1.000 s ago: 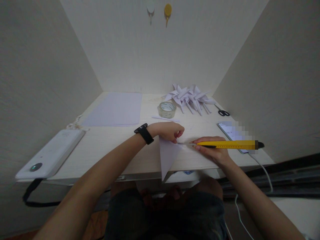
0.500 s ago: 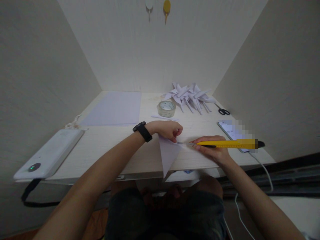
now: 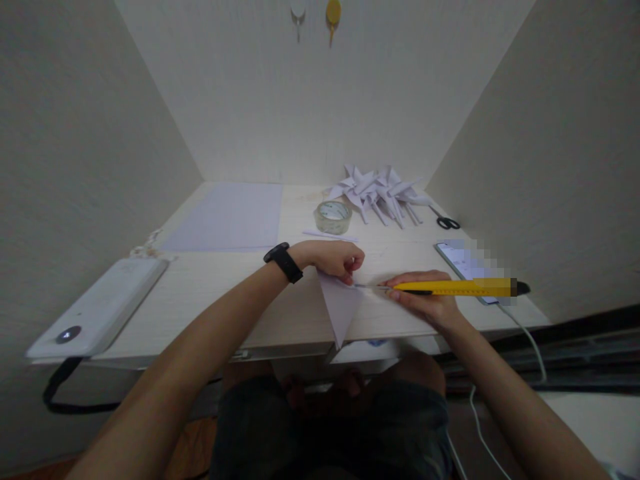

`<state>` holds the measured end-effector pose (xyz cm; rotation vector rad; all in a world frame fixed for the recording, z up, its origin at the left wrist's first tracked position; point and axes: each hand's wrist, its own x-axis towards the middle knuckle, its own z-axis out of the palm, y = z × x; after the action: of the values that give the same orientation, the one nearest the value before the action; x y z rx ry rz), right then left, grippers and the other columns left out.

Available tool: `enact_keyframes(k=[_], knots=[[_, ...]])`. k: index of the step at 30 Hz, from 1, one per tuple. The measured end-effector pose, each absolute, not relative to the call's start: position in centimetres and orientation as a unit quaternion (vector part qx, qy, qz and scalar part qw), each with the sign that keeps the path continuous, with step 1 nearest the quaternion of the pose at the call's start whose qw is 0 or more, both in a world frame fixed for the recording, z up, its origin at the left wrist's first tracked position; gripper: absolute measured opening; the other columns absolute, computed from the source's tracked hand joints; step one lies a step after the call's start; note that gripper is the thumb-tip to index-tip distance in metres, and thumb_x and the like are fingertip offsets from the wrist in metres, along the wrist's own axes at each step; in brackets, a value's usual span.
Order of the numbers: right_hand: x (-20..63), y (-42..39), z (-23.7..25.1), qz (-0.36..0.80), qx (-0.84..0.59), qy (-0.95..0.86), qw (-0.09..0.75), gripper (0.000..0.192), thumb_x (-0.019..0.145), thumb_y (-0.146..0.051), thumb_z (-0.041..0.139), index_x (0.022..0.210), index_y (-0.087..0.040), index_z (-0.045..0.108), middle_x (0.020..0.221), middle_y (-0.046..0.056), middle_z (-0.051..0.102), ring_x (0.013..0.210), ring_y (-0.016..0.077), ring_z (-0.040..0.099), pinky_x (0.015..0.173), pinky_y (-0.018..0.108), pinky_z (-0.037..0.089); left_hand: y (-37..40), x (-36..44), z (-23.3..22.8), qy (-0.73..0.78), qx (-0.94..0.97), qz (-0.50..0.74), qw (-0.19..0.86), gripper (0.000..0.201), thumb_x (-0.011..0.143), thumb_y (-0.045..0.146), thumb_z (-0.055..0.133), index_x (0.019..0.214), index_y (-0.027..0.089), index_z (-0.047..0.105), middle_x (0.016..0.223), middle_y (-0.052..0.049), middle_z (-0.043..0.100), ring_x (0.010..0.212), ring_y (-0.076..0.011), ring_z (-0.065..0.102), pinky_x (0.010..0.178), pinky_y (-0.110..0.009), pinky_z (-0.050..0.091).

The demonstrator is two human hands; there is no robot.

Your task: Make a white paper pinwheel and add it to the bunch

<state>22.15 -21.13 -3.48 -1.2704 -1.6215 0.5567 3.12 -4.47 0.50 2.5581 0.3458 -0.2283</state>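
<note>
A folded, pointed piece of white paper (image 3: 338, 309) is pinched under my left hand (image 3: 336, 259), its tip reaching toward the desk's front edge. My left fingers are curled closed on its upper edge. My right hand (image 3: 423, 293) grips a yellow utility knife (image 3: 460, 287) near its front end. The knife's blade is out and points left, its tip at the paper beside my left fingertips. Whether the blade is inside a fold, I cannot tell.
Behind my hands are a roll of clear tape (image 3: 333, 218), a thin paper stick (image 3: 330, 235) and several paper pinwheels (image 3: 383, 193). Black-handled scissors (image 3: 448, 223) and a phone (image 3: 463, 267) lie right. Paper sheets (image 3: 230, 215) and a white power bank (image 3: 100, 307) are left.
The paper's lower point has swung slightly to the right and up. Both hands stay nearly in place, and the knife is almost still.
</note>
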Motion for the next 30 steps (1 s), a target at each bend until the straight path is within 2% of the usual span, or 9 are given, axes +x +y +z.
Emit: enact_keyframes(k=[4,8,15,23,30], knots=[[22.0,-21.2,-3.4,0.223,-0.527,-0.666,0.479,0.016,0.075,-0.038,0.077,0.082,-0.023,0.079,0.086,0.007,0.078,0.076,0.0274,0.074,0.076,0.039,0.063,-4.9,2.8,0.9,0.153,0.949,-0.079,0.265,0.024,0.068,0.021,0.074,0.077,0.018,0.052,0.073,0.003,0.058,0.068,-0.0121,0.05,0.06,-0.025,0.034],[21.7,-21.4,-3.6,0.21,-0.519,-0.678,0.477,0.014,0.076,-0.036,0.077,0.085,-0.025,0.079,0.089,0.004,0.078,0.077,0.0249,0.075,0.075,0.036,0.064,-5.2,2.5,1.0,0.166,0.944,-0.07,0.278,0.025,0.067,0.021,0.075,0.076,0.019,0.051,0.073,0.003,0.058,0.07,-0.0131,0.052,0.063,-0.026,0.035],[19.6,-22.3,-3.0,0.105,-0.584,-0.653,0.471,0.011,0.08,-0.035,0.073,0.083,-0.027,0.078,0.086,0.002,0.078,0.076,0.0242,0.075,0.076,0.036,0.064,-5.2,2.2,0.7,0.177,0.939,-0.045,0.29,0.026,0.066,0.019,0.075,0.074,0.018,0.05,0.073,0.003,0.058,0.071,-0.0137,0.051,0.064,-0.027,0.035],[20.7,-22.1,-1.8,0.239,-0.493,-0.715,0.435,0.016,0.075,-0.034,0.078,0.089,-0.025,0.079,0.095,0.003,0.078,0.083,0.0228,0.075,0.076,0.031,0.064,-5.3,2.1,0.7,0.157,0.942,-0.043,0.295,0.024,0.065,0.017,0.073,0.074,0.018,0.05,0.069,0.005,0.056,0.065,-0.0115,0.048,0.061,-0.025,0.033],[20.9,-22.0,-1.9,0.204,-0.538,-0.688,0.442,0.02,0.074,-0.04,0.078,0.089,-0.026,0.08,0.091,0.003,0.079,0.08,0.024,0.075,0.073,0.032,0.064,-5.2,2.1,0.7,0.157,0.945,-0.042,0.284,0.026,0.066,0.017,0.074,0.073,0.018,0.05,0.07,0.004,0.056,0.066,-0.0118,0.048,0.06,-0.025,0.032]])
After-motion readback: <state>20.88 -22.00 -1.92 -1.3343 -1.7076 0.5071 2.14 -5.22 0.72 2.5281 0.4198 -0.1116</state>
